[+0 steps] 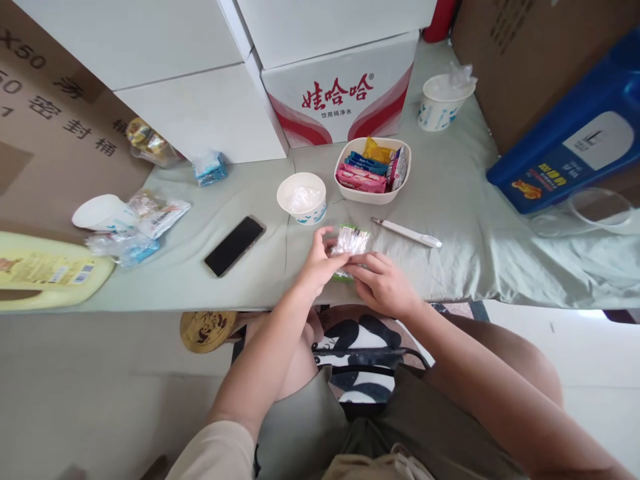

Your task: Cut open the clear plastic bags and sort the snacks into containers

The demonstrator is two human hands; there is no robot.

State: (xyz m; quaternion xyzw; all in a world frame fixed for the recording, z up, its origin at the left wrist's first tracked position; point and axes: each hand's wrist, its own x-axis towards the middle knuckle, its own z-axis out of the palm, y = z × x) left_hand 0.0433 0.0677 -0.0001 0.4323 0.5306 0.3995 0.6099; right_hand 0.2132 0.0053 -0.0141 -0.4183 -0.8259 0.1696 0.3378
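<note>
Near the front edge of the cloth-covered table, both my hands close on a small clear plastic packet (353, 239) with green edges. My left hand (320, 261) pinches its left side, thumb across the front. The fingers of my right hand (381, 280) press on its lower right part, covering some of it. What the packet contains cannot be made out. Just beyond it stands a paper cup (309, 217) with crumpled clear plastic inside. A white pen-like utility knife (407, 233) lies to the right. Behind is a white bowl (367, 197) of colourful wrapped snacks.
A black phone (235, 246) lies on the left. Further left are a tipped paper cup (103, 212) and a yellow jug (55, 270). To the right are a blue bottle (565, 133), a clear plastic cup (600, 208) and another paper cup (440, 113). Boxes (340, 100) line the back.
</note>
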